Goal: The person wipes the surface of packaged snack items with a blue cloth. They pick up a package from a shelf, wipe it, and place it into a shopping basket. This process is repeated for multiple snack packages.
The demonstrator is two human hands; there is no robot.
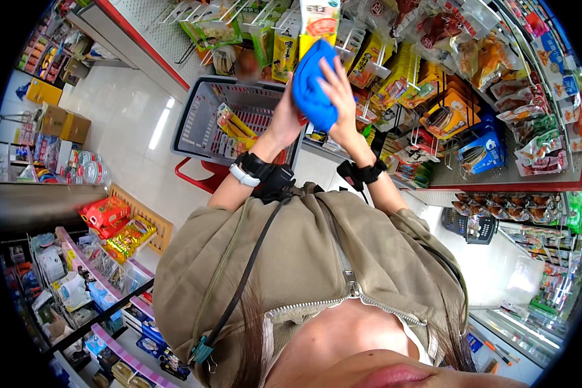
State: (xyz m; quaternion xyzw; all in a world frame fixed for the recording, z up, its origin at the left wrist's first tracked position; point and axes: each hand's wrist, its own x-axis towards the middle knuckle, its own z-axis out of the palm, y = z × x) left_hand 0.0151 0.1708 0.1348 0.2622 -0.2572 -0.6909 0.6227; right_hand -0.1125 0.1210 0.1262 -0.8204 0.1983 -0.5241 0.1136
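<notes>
A folded blue cloth lies between my two hands, over the lower part of a white and yellow snack packet. My left hand grips the packet from the left side; its fingers are partly hidden behind the cloth. From the right, my right hand holds the cloth against the packet, with its fingers spread over the blue fabric. Below and to the left of the hands is a grey plastic shopping basket. Several yellow snack packets lie inside it.
Hooks on the pegboard shelf carry several hanging snack packets beyond and right of my hands. A red handle juts out beside the basket. At left are cardboard boxes and a wooden crate. A dark basket stands at right.
</notes>
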